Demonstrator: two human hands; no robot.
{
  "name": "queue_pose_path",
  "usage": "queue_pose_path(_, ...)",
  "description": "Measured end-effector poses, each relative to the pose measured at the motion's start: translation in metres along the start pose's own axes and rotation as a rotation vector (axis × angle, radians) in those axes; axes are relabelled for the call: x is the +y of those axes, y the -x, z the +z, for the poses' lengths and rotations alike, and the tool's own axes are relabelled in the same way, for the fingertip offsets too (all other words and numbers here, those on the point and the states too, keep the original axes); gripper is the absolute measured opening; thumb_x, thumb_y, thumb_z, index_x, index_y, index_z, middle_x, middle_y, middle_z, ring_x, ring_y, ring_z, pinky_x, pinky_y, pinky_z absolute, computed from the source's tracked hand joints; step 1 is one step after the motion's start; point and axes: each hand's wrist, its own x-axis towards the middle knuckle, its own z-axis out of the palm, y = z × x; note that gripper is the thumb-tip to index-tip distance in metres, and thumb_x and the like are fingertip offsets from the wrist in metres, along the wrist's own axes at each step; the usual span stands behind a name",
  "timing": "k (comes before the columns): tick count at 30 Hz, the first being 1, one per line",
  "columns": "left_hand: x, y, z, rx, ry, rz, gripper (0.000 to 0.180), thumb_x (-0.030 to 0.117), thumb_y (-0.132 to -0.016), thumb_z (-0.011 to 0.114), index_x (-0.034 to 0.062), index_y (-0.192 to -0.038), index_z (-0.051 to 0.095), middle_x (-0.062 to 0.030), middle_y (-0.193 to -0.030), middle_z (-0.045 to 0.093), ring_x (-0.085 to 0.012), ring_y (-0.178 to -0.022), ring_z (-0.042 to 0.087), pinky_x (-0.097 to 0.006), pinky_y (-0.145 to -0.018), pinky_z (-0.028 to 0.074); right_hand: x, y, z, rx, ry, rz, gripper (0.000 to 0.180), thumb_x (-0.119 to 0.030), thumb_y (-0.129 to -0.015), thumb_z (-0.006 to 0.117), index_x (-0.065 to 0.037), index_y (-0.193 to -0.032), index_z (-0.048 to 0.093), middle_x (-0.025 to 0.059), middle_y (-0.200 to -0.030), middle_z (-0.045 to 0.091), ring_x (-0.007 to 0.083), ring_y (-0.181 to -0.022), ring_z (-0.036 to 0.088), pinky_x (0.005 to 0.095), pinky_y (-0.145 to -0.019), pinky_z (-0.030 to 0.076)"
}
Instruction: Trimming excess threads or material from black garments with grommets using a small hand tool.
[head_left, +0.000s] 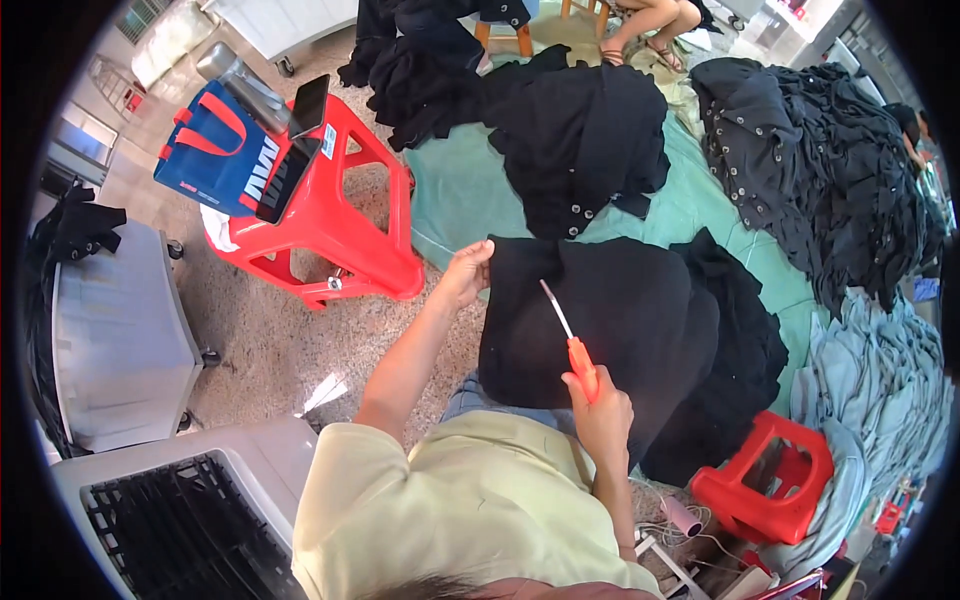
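The right hand's [603,410] grip is closed round the orange-handled scissors [572,345], blades up over the large black fabric garment [620,330] on the lap, while the left hand [466,275] pinches its upper-left edge. This looks like the trimming step. The next cut calls for taut cloth.

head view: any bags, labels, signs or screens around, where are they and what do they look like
Shopping bag: upper left, against the red stool; boxy, blue, red handles, white lettering.
Phone: on that stool, propped up; dark slab, screen off.
Small label: on the stool's top edge; white rectangle.
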Motion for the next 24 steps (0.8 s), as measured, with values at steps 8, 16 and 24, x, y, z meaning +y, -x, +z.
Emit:
queue_pose_path(8,-0.004,-0.012,-0.025,0.191,-0.080,0.045,0.023,0.031,-0.094,0.055,0.0090,-0.095,0.060,-0.0038,-0.089,0.067,-0.0144,-0.075,0.065,-0.032,-0.065,0.054,-0.002,0.004,0.001,-0.125,0.091,-0.043,0.037,-0.040,-0.085,0.064,-0.004,-0.086,0.059,0.0195,-0.062,0.060,0.0413,-0.064,0.061,0.0476,-0.055,0.046)
queue_pose_path(16,-0.031,-0.002,-0.009,0.234,0.173,-0.053,0.028,0.028,-0.094,0.054,0.0035,-0.107,0.059,-0.0095,-0.104,0.065,-0.0222,-0.095,0.063,-0.038,-0.086,0.050,0.006,0.008,0.006,-0.058,0.009,-0.051,0.038,-0.044,-0.084,0.062,-0.007,-0.087,0.059,0.0209,-0.065,0.061,0.0431,-0.066,0.061,0.0507,-0.056,0.047)
queue_pose_path(24,-0.068,0.038,-0.001,0.175,0.147,-0.093,0.030,0.024,-0.091,0.058,0.0042,-0.113,0.058,-0.0077,-0.110,0.064,-0.0208,-0.100,0.061,-0.038,-0.092,0.047,0.013,0.011,0.011,-0.006,0.023,-0.094,0.035,-0.043,-0.084,0.064,-0.008,-0.083,0.059,0.0204,-0.062,0.061,0.0402,-0.061,0.062,0.0490,-0.053,0.047)
